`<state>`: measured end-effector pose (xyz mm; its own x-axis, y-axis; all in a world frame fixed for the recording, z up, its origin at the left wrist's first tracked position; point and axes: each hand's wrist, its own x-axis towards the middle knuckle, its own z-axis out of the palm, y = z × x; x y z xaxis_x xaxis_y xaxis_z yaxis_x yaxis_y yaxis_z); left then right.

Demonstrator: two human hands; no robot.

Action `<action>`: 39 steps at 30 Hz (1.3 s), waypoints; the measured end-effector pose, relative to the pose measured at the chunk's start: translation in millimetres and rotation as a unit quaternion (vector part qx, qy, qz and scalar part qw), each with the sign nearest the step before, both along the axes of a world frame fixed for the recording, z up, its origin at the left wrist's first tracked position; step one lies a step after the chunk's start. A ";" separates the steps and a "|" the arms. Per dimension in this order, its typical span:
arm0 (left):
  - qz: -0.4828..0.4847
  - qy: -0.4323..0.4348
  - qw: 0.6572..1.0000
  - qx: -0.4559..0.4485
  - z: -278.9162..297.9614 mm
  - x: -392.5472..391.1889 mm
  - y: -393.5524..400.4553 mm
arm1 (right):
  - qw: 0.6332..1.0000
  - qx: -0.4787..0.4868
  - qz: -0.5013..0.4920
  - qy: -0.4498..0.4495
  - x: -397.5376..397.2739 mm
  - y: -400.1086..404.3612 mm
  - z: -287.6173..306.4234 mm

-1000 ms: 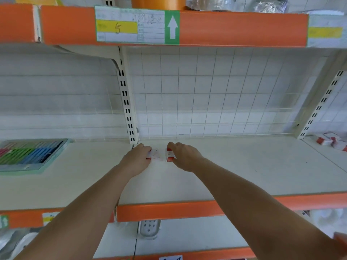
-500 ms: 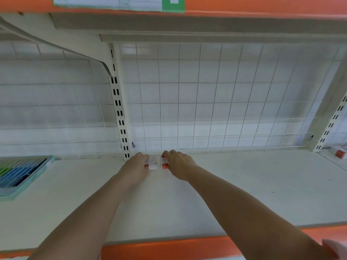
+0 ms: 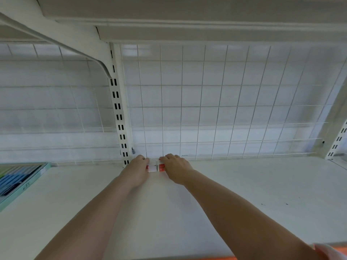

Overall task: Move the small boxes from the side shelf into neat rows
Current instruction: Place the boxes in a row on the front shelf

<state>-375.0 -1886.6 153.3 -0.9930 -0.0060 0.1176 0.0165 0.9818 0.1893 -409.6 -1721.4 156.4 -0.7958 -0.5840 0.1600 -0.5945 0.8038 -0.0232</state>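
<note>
Two small red-and-white boxes (image 3: 155, 167) are gripped between the left hand (image 3: 138, 170) and right hand (image 3: 175, 168) at the shelf's (image 3: 244, 184) back, against the wire grid (image 3: 206, 109). A marker set (image 3: 16, 182) lies far left; the boxes' print is unreadable.

both hands, left hand (image 3: 138, 170) and right hand (image 3: 175, 169), hold two small boxes (image 3: 156, 167) side by side against the wire grid (image 3: 206, 109) on the shelf (image 3: 244, 184).
</note>
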 end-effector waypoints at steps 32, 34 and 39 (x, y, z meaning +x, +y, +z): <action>0.025 -0.006 1.000 -0.003 26.3 20.9 6.0 | 0.996 -0.021 -0.042 -0.072 28.1 24.9 35.9; 0.019 -0.018 1.000 -0.012 38.6 28.0 8.8 | 0.996 -0.012 -0.049 -0.076 35.6 31.6 45.3; 0.012 -0.024 0.999 -0.020 72.2 46.2 24.6 | 0.995 -0.017 -0.063 -0.080 57.6 47.7 71.7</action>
